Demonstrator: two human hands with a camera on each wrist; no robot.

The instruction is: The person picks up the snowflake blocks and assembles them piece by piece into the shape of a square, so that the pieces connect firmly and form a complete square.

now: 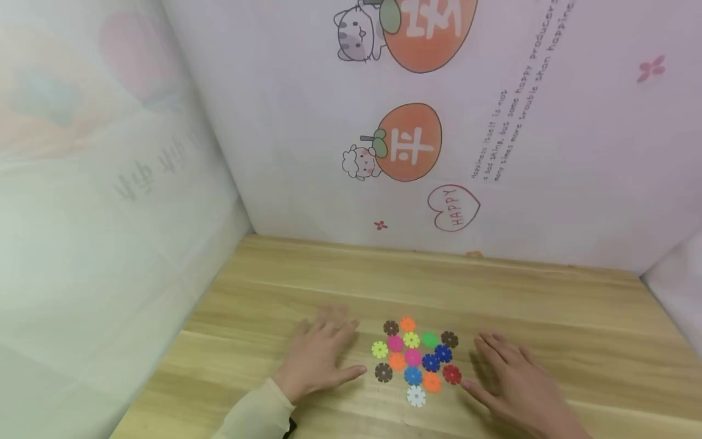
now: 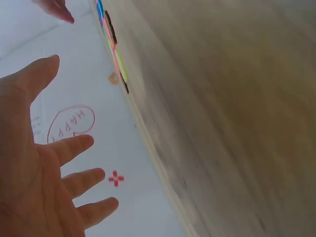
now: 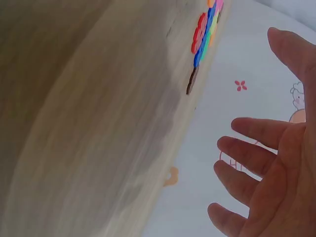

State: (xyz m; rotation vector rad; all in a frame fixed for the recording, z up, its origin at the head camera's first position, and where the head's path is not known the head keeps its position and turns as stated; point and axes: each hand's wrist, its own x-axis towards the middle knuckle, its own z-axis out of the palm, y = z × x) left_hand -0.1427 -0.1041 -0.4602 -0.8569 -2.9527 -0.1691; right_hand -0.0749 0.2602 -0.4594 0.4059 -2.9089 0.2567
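A cluster of small notched plastic discs lies flat on the wooden table, between my two hands. Among them are a white disc [image 1: 416, 396], a red disc [image 1: 452, 374], a light blue disc [image 1: 413, 375], a green disc [image 1: 430, 340] and several in brown, orange, pink, yellow and dark blue. To the left of the cluster, my left hand [image 1: 320, 353] has its fingers spread and holds nothing. My right hand [image 1: 518, 381] is on the other side, fingers extended, its thumb tip close to the red disc. Both wrist views show the palms bare, with the discs edge-on beyond.
The wooden table [image 1: 263, 286] meets a pale printed curtain [image 1: 296, 152] at its far edge. Another sheet [image 1: 137, 244] hangs along the left side. A dark band shows at my left wrist, below a light sleeve [image 1: 258, 414].
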